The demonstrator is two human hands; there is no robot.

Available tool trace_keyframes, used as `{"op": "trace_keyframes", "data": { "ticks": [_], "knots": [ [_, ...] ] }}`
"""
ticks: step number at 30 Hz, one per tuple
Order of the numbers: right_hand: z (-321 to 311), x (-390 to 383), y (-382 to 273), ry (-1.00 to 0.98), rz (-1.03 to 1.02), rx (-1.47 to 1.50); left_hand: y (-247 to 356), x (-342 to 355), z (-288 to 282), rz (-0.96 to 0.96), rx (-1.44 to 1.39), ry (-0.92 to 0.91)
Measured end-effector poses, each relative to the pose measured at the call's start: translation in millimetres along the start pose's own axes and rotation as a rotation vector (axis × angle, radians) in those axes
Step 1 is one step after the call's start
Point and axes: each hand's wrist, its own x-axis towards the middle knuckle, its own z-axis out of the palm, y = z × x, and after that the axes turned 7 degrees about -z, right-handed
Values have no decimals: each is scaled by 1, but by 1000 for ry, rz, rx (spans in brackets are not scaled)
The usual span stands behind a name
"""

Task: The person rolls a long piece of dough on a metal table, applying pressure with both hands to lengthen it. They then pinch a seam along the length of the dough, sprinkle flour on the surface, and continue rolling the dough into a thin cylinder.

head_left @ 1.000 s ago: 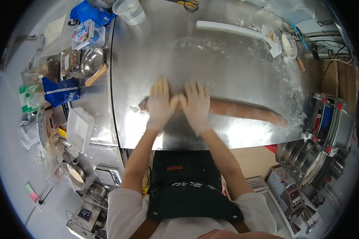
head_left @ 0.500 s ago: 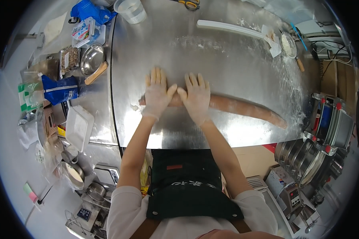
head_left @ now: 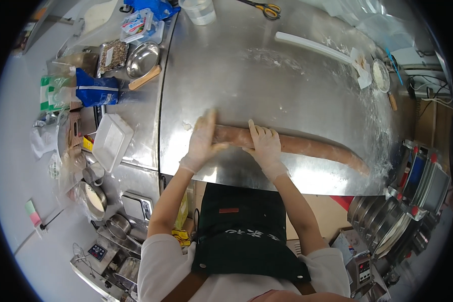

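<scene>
A long brown dough log [head_left: 307,147] lies across the floured steel table [head_left: 287,85], running from the middle toward the right edge. Both my hands wear thin clear gloves. My left hand [head_left: 202,142] lies flat, fingers spread, on the log's left end. My right hand [head_left: 264,146] presses flat on the log just to the right of it. Neither hand grips anything; the palms rest on top of the dough.
A white stick [head_left: 312,46] and scissors [head_left: 264,9] lie at the table's far side. To the left are a steel bowl [head_left: 142,59], a blue bag [head_left: 96,91], a white tray [head_left: 111,141]. Stacked metal pans [head_left: 387,226] stand at the lower right.
Both hands slid forward and back over the dough log, and have now shifted slightly left along it; the left hand blurs with motion. The log stays in place.
</scene>
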Motion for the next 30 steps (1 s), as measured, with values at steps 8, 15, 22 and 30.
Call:
{"op": "trace_keyframes", "data": {
  "ticks": [8,15,22,30],
  "knots": [
    [12,-10,-1,72,-27,-14,-49,-88,42,-185,-149,35],
    [6,-9,-5,88,33,21,-127,51,-36,-63,-48,-131],
    [-15,-6,15,406,257,275,-24,90,-16,-17,107,153],
    [43,-50,-18,391,217,-29,79,-2,85,-19,11,160]
  ]
}}
